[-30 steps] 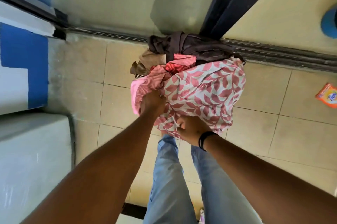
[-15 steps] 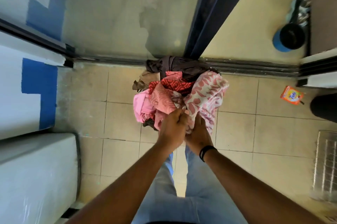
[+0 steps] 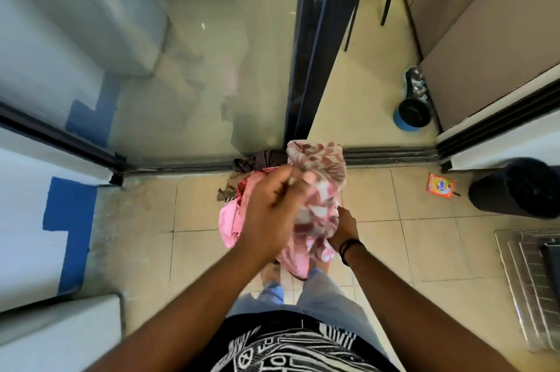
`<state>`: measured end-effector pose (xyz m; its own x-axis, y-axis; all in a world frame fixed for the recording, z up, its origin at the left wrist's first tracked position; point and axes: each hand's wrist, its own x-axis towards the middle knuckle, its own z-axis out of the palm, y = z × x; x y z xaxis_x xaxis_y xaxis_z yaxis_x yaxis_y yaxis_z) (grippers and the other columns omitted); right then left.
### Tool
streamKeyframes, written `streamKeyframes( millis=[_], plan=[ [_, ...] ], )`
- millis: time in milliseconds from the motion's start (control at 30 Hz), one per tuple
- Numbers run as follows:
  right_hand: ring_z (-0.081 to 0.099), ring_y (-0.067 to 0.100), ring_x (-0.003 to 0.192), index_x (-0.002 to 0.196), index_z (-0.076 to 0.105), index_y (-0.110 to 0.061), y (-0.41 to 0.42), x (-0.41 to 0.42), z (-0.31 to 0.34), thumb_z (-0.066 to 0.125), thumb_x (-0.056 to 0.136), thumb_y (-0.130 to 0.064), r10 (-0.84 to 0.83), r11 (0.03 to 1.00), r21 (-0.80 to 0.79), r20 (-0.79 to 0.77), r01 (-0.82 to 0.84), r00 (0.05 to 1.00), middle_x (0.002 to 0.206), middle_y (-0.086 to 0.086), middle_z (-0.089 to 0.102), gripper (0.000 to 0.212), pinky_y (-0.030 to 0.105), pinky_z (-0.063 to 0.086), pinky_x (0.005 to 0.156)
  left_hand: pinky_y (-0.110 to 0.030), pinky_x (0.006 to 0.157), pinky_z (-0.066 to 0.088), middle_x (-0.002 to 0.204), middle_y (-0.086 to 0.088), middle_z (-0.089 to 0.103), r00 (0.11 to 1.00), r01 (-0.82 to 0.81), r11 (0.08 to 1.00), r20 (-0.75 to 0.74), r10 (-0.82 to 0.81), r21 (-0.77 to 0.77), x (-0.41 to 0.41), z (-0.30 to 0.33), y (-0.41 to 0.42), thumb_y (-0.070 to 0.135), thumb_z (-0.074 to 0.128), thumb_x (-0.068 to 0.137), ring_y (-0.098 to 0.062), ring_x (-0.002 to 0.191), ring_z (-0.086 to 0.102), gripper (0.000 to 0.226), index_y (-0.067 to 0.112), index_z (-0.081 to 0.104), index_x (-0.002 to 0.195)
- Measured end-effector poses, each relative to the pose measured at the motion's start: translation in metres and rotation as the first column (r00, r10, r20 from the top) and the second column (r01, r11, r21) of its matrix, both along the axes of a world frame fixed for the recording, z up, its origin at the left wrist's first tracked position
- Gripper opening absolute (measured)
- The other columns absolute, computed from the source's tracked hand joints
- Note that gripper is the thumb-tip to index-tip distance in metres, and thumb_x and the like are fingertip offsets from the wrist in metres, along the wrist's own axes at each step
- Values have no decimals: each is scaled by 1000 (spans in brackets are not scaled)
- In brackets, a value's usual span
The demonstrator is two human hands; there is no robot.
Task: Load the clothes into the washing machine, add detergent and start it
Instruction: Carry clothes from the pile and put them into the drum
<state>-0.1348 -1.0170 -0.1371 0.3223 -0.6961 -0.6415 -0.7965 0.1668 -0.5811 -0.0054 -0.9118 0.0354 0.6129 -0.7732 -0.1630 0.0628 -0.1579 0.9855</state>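
Observation:
I hold a bundle of clothes above the tiled floor. Its top piece is a pink-and-white leaf-print cloth [image 3: 318, 177]. A plain pink garment [image 3: 231, 221] and brown pieces [image 3: 260, 159] hang at its left and far side. My left hand [image 3: 269, 214] grips the bundle from the left and partly covers it. My right hand [image 3: 344, 227], with a black wristband, grips it from the lower right. A small orange detergent packet [image 3: 440, 184] lies on the floor to the right. The white top of a machine [image 3: 57, 338] shows at the lower left; I cannot see its opening.
A glass sliding door [image 3: 197, 68] with a dark frame [image 3: 312, 47] stands ahead, its floor track [image 3: 388, 155] running to the right. A black bin [image 3: 518, 191] and a metal rack [image 3: 530, 283] sit at the right. A blue-based container [image 3: 410, 115] stands beyond the track.
I have risen, so the floor looks farther away. The bundle has come up with both hands, and my left hand has shifted over its top left.

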Motion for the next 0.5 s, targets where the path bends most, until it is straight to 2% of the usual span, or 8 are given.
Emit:
streamKeyframes(
  millis=[33, 67, 167, 233, 333, 400, 500],
  plan=[
    [61, 39, 112, 112, 64, -6, -1, 2, 5, 68, 83, -11, -31, 999, -27, 10, 31, 999, 117, 21, 67, 30, 39, 51, 87, -36, 58, 48, 73, -20, 63, 995, -97, 994, -14, 98, 40, 7, -13, 4, 23, 63, 95, -19, 68, 58, 28, 0, 60, 80],
    [62, 38, 111, 111, 66, -5, -4, 4, 12, 65, 86, -11, -41, 998, -48, 12, 42, 999, 116, 21, 68, 26, 34, 49, 82, -35, 60, 52, 79, -22, 67, 978, -195, 975, -50, 201, 103, 15, -26, 8, 23, 64, 95, -22, 71, 63, 27, -1, 62, 83],
    [64, 39, 105, 104, 69, -6, -7, 8, 33, 57, 90, -10, -62, 986, -151, 56, 70, 996, 109, 21, 71, 19, 27, 39, 72, -33, 60, 52, 77, -8, 71, 930, -333, 886, -46, 365, 322, 40, -70, 28, 19, 62, 95, -14, 69, 66, 18, 7, 66, 82],
    [64, 37, 104, 104, 69, -10, -7, 13, 48, 54, 90, -12, -79, 976, -191, 121, 101, 990, 107, 18, 72, 21, 29, 42, 75, -45, 63, 57, 77, -12, 72, 936, -287, 840, -51, 348, 461, 55, -99, 43, 21, 63, 94, -18, 67, 65, 17, 9, 69, 83],
    [66, 31, 106, 108, 71, -17, -6, 24, 73, 54, 87, -14, -98, 952, -256, 264, 168, 959, 107, 10, 73, 27, 40, 54, 86, -50, 76, 58, 85, -10, 74, 989, -102, 774, -21, 147, 625, 67, -122, 60, 27, 67, 82, -32, 82, 71, 14, 13, 69, 85],
    [66, 29, 104, 108, 72, -15, -6, 34, 89, 55, 88, -9, -74, 940, -295, 316, 173, 946, 105, 9, 74, 27, 42, 55, 87, -44, 81, 59, 99, -1, 72, 998, -49, 773, 64, 11, 633, 66, -125, 63, 31, 74, 69, -28, 94, 69, 36, 16, 67, 101],
    [68, 21, 102, 109, 73, -15, -4, 49, 116, 52, 87, -4, -4, 939, -310, 422, 148, 906, 103, 3, 75, 32, 44, 56, 89, -39, 90, 54, 119, 1, 62, 969, -140, 869, 245, 23, 474, 59, -122, 60, 48, 90, 49, -23, 112, 60, 87, 22, 54, 123]
  ],
)
